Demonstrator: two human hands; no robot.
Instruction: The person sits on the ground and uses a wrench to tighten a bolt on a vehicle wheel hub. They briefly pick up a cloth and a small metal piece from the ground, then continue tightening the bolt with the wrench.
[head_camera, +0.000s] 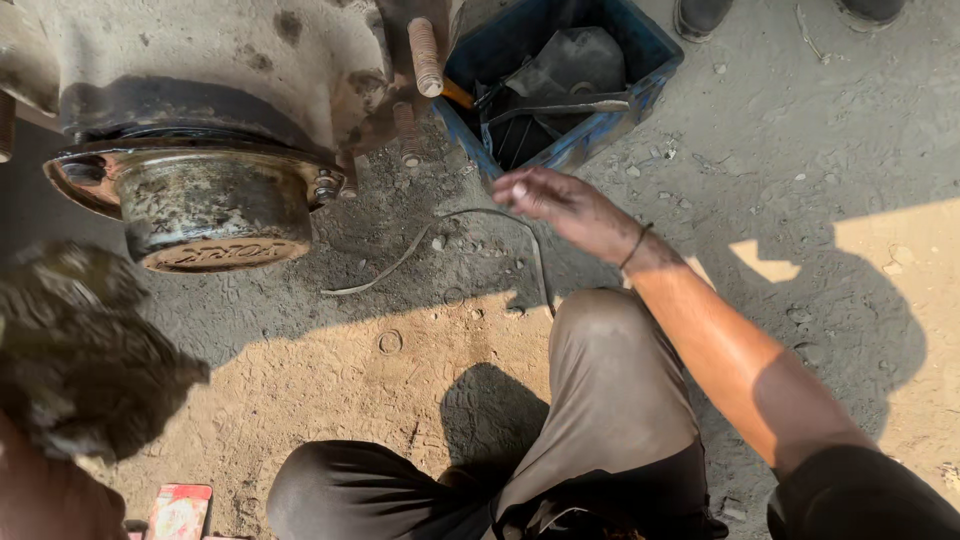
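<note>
Down on the dusty ground (800, 150), the person's right hand (565, 205) reaches out over the dirt with its fingers (520, 190) loosely spread and released, grasping nothing. Just beyond the fingertips sits a blue plastic crate (655, 45) with dark, greasy parts and a bent metal strip lying inside it; the hand is near its closest corner but apart from it. Below the fingers a thin curved wire (470, 215) lies on the ground, arching from under the hand away toward the wheel hub. A dark band circles the wrist behind the hand.

The left hand (80, 370) sits at the near left edge of the view, very close to the camera and blurred. It is caked in dark grease or wrapped around a grimy lump; whether those fingers are clenched on something I cannot tell.

Well to the left of the right hand's fingers, a greasy wheel hub (215, 210) juts from a rusty axle housing, with threaded studs (425, 55) sticking out between it and the crate. The person's knee (600, 330) in grey trousers rises just behind the right hand. A small red packet (180, 512) lies on the ground below the left hand.
</note>
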